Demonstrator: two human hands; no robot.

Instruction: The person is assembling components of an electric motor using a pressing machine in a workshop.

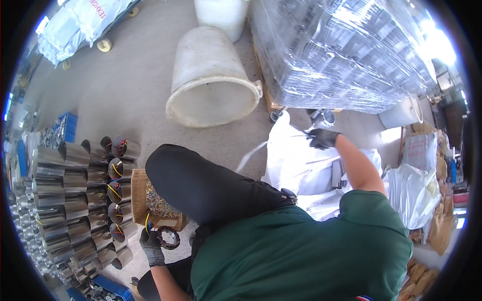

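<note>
A person in a green shirt and dark trousers sat on a concrete floor (125,85), seen from above. The landmark was a small wooden crate (142,193) of small mixed parts just left of the raised knee.

The left hand (152,246), in a black glove, hung just below that crate. Its grip was closed on the edge of a dark ring-shaped coil (169,237), which stuck out to the right of the fingers, with a yellow wire (146,220) rising from the hand toward the crate.

Left of the crate lay stacked rows of shiny metal cylinders (75,200), some with dark coils and yellow wires inside.

Far right of the crate, beyond the knee, the right hand (322,138), also black-gloved, reached out over a white plastic bag (296,165). Its grip was closed on a thin white strip (253,154) at the bag's top, which trailed down to the left.

Above the crate, well apart, a white plastic tub (211,75) lay on its side, beside a pallet load wrapped in clear film (341,50)
</note>
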